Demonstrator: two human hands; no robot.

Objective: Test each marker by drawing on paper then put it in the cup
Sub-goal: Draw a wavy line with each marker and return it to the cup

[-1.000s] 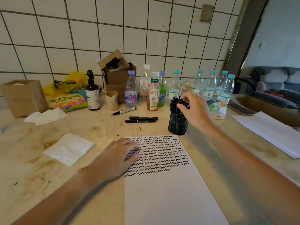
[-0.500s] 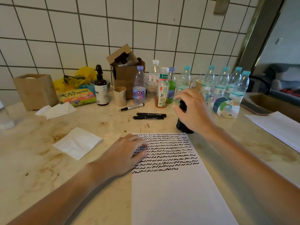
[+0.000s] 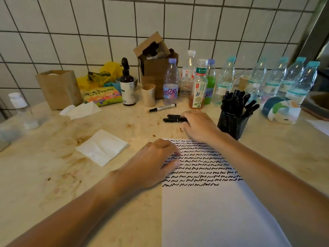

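A white paper sheet (image 3: pixel 213 211) lies in front of me, its top half covered with rows of black squiggles. My left hand (image 3: pixel 154 163) rests flat on the sheet's upper left corner, fingers spread. My right hand (image 3: pixel 199 125) reaches left of the black mesh cup (image 3: pixel 231 123), which is full of black markers (image 3: pixel 235 102). Its fingertips touch the right ends of two black markers (image 3: pixel 173 118) lying side by side on the counter. A white-barrelled marker (image 3: pixel 162 107) lies just behind them.
Several bottles (image 3: pixel 226 81) line the tiled wall behind the cup, with a tea bottle (image 3: pixel 199 90) nearest the markers. A folded napkin (image 3: pixel 102 147) lies left of the paper. A small beige cup (image 3: pixel 148 95), a pump bottle (image 3: pixel 127 86) and a brown box (image 3: pixel 58 88) stand farther left.
My right hand left the top of the mesh cup and moved left and down onto the two black markers. The left hand stayed on the paper. The camera tilted down.
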